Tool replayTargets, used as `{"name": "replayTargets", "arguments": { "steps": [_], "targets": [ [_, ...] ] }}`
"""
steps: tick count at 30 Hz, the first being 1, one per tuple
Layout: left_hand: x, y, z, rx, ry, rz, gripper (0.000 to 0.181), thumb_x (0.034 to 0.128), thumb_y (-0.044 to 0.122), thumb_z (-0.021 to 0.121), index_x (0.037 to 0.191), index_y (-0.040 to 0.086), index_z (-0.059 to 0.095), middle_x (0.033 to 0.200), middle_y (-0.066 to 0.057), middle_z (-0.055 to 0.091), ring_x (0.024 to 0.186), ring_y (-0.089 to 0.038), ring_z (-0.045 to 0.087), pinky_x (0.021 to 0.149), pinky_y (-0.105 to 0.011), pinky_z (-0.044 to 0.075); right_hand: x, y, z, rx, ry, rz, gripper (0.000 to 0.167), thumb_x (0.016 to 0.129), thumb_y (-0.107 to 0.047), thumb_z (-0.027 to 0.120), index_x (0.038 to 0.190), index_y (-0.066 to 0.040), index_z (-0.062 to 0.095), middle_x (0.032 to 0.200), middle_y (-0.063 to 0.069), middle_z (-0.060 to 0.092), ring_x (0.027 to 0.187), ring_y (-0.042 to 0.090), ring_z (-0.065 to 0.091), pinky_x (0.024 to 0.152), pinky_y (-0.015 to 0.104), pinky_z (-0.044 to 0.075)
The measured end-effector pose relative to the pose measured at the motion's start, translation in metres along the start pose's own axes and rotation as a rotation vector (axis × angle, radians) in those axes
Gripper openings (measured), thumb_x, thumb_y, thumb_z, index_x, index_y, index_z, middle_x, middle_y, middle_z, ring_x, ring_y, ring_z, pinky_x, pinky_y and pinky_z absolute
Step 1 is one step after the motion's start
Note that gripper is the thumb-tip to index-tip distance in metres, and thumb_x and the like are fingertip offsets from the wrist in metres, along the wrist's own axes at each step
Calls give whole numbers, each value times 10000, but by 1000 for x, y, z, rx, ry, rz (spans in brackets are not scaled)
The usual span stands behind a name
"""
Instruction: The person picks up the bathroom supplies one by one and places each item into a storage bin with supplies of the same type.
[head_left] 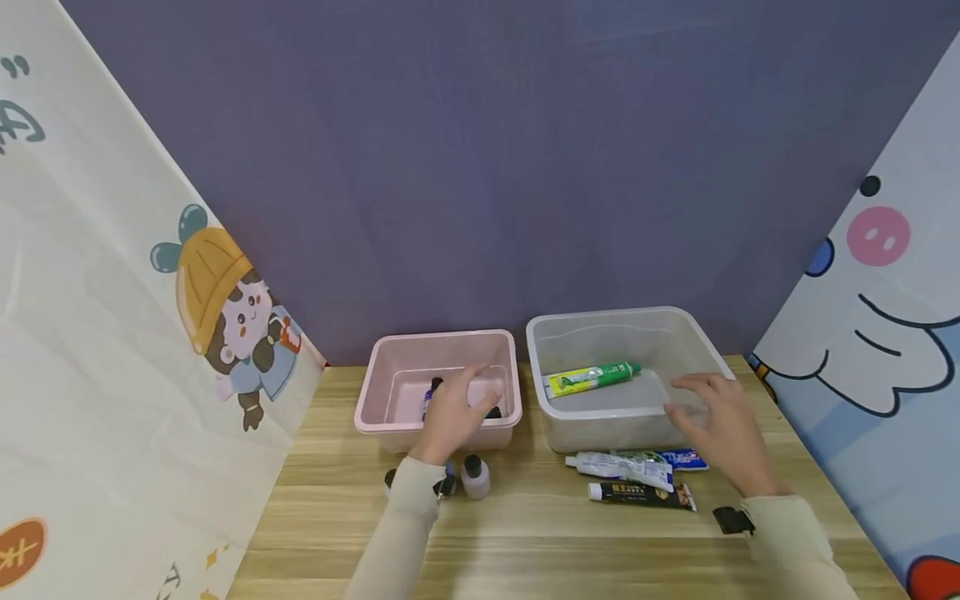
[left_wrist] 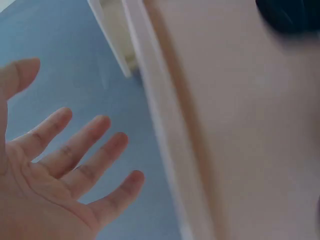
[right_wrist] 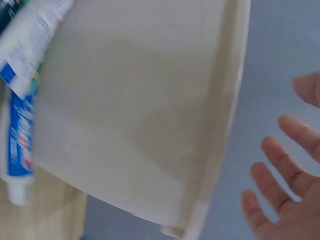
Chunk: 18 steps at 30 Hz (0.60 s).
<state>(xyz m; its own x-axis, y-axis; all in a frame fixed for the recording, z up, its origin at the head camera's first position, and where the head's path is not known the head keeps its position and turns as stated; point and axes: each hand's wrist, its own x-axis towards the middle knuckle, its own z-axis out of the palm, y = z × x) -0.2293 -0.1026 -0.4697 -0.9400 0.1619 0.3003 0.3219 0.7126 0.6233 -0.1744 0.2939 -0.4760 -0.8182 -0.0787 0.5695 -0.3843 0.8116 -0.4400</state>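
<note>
My left hand (head_left: 453, 412) hovers over the pink bin (head_left: 442, 335), its fingers apart and holding nothing; the left wrist view shows its spread fingers beside the bin wall. Inside that bin lie a small blue bottle with a dark cap (head_left: 429, 402) and another dark-capped item, partly hidden by the hand. Over the right side of the whitish bin (head_left: 600, 429) is my right hand (head_left: 723, 429), loosely bent and with nothing in it. A green and yellow toothpaste tube (head_left: 592, 379) lies in this bin, left of the hand.
Before the whitish bin lie a white toothpaste tube (head_left: 626, 469), a blue tube (head_left: 686, 459) and a black tube (head_left: 641, 495). A pale dark-capped bottle (head_left: 476, 479) stands before the pink bin, with others partly behind my left forearm. A purple-grey backdrop (head_left: 450, 167) rises behind.
</note>
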Motion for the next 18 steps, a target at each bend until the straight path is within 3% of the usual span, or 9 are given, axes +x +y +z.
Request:
{"name": "replayTargets", "arguments": {
  "steps": [2, 8, 14, 18],
  "targets": [
    [-4, 4, 10, -57, 15, 9, 461, 949, 350, 693, 1378, 194, 628, 1393, -38, 661, 1278, -272, 622, 1077, -476, 493, -10, -2, 6, 24, 33, 5, 310, 840, -105, 794, 1125, -9, 721, 1150, 207, 666, 1089, 435, 542, 915, 599, 386],
    [-11, 13, 37, -176, 80, 38, 372, 946, 287, 712, 1292, 154, 683, 1273, 2, 709, 1162, -197, 658, 1006, -421, 531, -37, -8, 22, 49, 143, 35, 268, 795, 1, 776, 1060, -12, 736, 1064, 151, 672, 981, 267, 529, 834, 346, 371],
    [-9, 24, 53, -281, 127, 53, 314, 948, 244, 704, 1240, 129, 700, 1185, -48, 734, 1087, -230, 679, 952, -438, 544, -55, -8, 39, 124, 223, 63, 276, 770, 89, 767, 1033, 11, 738, 996, 114, 678, 933, -58, 503, 824, 76, 393],
    [-9, 34, 63, -338, 146, 41, 319, 927, 190, 718, 1226, 81, 699, 1151, -89, 731, 1071, -265, 684, 951, -443, 552, -63, -5, 51, 165, 231, 113, 258, 766, 113, 766, 1005, 20, 740, 938, 97, 674, 879, -122, 527, 800, 21, 415]
  ]
}}
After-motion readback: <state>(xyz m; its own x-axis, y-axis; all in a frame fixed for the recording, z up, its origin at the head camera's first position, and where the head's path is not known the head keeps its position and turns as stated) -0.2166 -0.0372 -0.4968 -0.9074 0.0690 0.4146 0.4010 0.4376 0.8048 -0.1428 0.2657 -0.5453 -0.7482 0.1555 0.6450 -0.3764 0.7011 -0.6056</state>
